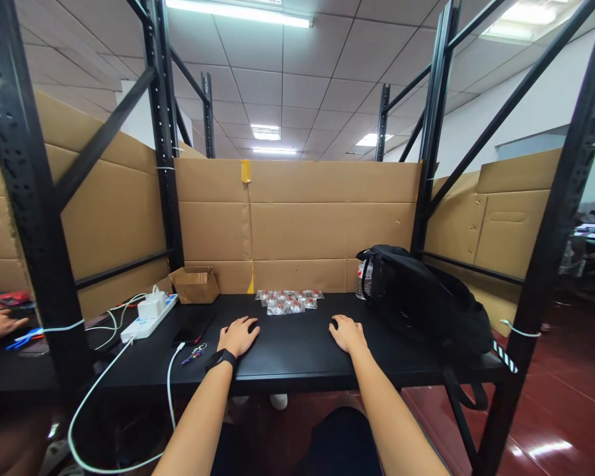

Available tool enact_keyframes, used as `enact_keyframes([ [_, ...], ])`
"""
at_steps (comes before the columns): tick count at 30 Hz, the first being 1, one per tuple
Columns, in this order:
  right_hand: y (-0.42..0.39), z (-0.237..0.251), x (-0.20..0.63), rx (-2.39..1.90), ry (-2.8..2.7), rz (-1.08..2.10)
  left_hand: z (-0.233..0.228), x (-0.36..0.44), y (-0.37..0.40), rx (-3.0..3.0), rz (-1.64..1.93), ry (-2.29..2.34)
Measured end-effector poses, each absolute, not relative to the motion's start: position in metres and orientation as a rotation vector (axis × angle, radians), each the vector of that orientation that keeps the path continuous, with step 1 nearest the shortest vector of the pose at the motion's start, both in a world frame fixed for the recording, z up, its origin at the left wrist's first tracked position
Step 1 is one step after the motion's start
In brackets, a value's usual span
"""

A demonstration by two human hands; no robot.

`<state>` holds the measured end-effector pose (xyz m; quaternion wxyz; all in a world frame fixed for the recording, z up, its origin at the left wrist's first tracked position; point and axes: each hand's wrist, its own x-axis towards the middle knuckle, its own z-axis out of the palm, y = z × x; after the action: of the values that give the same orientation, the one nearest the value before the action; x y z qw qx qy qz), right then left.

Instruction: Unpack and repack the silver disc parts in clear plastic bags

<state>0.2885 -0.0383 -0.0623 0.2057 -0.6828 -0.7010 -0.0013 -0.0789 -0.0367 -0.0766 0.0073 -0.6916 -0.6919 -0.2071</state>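
My left hand [238,335] lies palm down on the black table [297,357], fingers slightly spread, holding nothing; a black watch sits on its wrist. My right hand [347,332] rests flat on the table too, a little to the right, also with nothing in it. Beyond both hands, near the cardboard back wall, lies a cluster of small clear plastic bags [288,301] with red and white contents. Neither hand touches the bags.
A black backpack [421,301] with a water bottle [363,277] fills the table's right side. On the left are a small open cardboard box [195,284], a white power strip [149,316] with cables, a dark phone [193,328] and pens [194,354]. Another person's hand [0,324] shows at far left.
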Motion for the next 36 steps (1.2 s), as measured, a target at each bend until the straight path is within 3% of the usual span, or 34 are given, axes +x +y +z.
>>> enact_keyframes([
  [19, -0.004, -0.049, 0.264, -1.894, -1.950, -0.245, -0.067, -0.065, -0.009, -2.096, -0.649, -2.117],
  [27, 0.023, -0.046, 0.190, -1.643, -2.059, -0.303, -0.056, -0.030, 0.015, -2.318, -0.681, -1.839],
  [36, 0.011, -0.056, 0.189, -1.345, -2.076, -0.208, -0.064, -0.034, 0.011, -2.343, -0.850, -1.843],
])
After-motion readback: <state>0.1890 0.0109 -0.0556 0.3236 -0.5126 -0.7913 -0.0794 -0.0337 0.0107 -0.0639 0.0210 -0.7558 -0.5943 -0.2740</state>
